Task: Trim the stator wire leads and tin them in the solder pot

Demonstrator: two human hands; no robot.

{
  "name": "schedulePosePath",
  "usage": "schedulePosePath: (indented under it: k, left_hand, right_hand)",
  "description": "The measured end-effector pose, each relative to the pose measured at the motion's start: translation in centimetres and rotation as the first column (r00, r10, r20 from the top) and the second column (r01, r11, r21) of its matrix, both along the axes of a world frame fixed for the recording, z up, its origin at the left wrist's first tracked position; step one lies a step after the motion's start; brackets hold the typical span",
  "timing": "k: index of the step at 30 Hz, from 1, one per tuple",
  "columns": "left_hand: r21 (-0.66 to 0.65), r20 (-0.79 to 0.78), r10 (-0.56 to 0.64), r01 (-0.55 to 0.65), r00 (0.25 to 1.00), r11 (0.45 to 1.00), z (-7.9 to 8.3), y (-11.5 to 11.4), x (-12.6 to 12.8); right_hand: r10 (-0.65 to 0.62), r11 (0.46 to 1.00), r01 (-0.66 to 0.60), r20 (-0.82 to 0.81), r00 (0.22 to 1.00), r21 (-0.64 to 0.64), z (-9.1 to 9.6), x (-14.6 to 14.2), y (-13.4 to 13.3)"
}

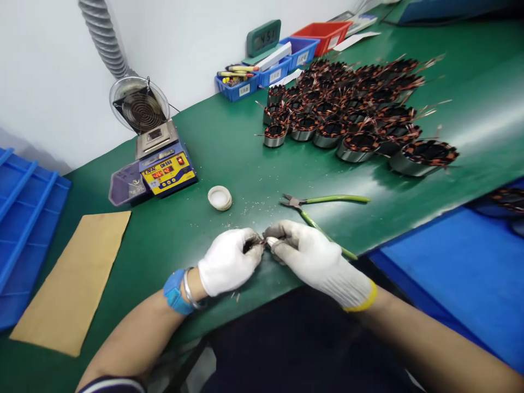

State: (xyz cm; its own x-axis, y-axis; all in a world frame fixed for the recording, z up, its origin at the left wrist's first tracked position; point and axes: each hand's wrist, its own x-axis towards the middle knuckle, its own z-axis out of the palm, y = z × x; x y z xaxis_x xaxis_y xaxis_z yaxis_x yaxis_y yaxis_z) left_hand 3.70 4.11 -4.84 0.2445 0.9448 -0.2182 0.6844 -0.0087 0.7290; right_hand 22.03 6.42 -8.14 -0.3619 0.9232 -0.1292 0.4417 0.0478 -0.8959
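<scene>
My left hand (231,259), in a white glove, is closed with its fingers curled around a small dark piece, mostly hidden by the glove. My right hand (307,251), gloved in white with a yellow cuff, meets it fingertip to fingertip. Its thumb and fingers pinch thin copper-coloured wire ends (264,243) at the same spot. Both gloves have grey, dirty fingertips. Just beyond my right hand lie cutting pliers (295,202) with green handles, jaws apart. A small round white pot (220,197) stands ahead of my left hand.
Many copper-wound stator rings (356,143) stand grouped at the back right. At left are a blue-yellow solder pot (167,173) with a fan, a purple tray (127,184), brown cardboard (77,278) and a blue crate (28,229). Blue bins (237,90) line the wall. Wire clippings litter the green table.
</scene>
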Motion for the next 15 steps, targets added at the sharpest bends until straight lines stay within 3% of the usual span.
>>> schedulePosePath:
  k: [5, 8, 10, 12, 14, 15]
  left_hand:
    - [0.058, -0.064, -0.028, 0.032, 0.998, 0.998, -0.1, 0.0, 0.0]
    - [0.141, -0.135, -0.036, 0.056, 0.99, 0.988, -0.3, -0.1, 0.0]
    - [0.193, -0.189, -0.046, 0.083, 0.981, 0.978, -0.3, -0.2, 0.1]
    - [0.222, -0.233, -0.051, 0.104, 0.971, 0.97, -0.2, -0.2, 0.1]
    - [0.233, -0.25, -0.052, 0.112, 0.967, 0.966, -0.1, -0.2, 0.1]
    - [0.231, -0.253, -0.053, 0.114, 0.966, 0.966, -0.1, -0.2, 0.2]
  right_hand:
    - [-0.01, 1.0, 0.011, -0.006, 1.0, 0.026, 0.2, 0.2, 0.0]
    - [0.0, 0.982, -0.027, -0.141, 0.99, -0.189, 0.7, 0.7, 0.7]
    - [0.068, 0.905, -0.164, -0.247, 0.967, -0.392, 1.1, 0.8, 1.5]
    - [0.156, 0.788, -0.299, -0.295, 0.943, -0.538, 1.6, 0.7, 2.4]
    - [0.213, 0.708, -0.353, -0.292, 0.933, -0.612, 1.9, 0.5, 3.0]
    - [0.225, 0.693, -0.355, -0.28, 0.933, -0.628, 2.1, 0.4, 3.1]
